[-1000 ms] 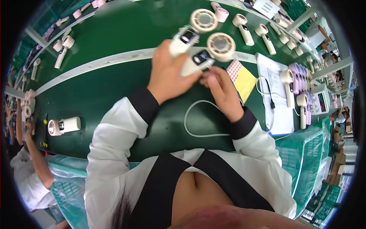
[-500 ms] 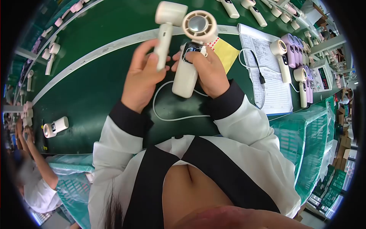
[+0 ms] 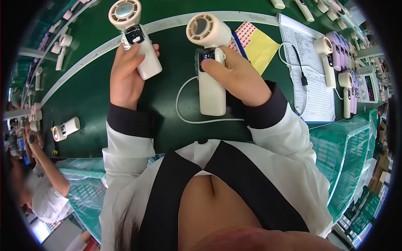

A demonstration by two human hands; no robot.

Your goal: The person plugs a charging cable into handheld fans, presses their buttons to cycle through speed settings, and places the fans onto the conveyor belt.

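Note:
My left hand (image 3: 127,75) is closed round the handle of a cream handheld fan (image 3: 149,62), its round head tipped up and a dark display below the head. In my right hand (image 3: 240,75) is a second cream handheld fan (image 3: 212,98). My right thumb presses near its dark display, where small lit marks show. Both fans are held above the green tabletop (image 3: 167,98), apart from each other. A white cable (image 3: 178,100) curves over the table beneath the right-hand fan.
A yellow sheet (image 3: 264,50) with red labels lies beside a clipboard of papers (image 3: 314,94). Cream and purple fans and a digital meter (image 3: 367,88) stand at the right. Another fan (image 3: 66,129) lies at the left, near a co-worker's arm (image 3: 52,169). Green crates (image 3: 339,154) flank me.
My left hand has moved left with its fan and turned it so the display and head front show. The right-hand fan's head has turned leftward, and its display now shows lit marks.

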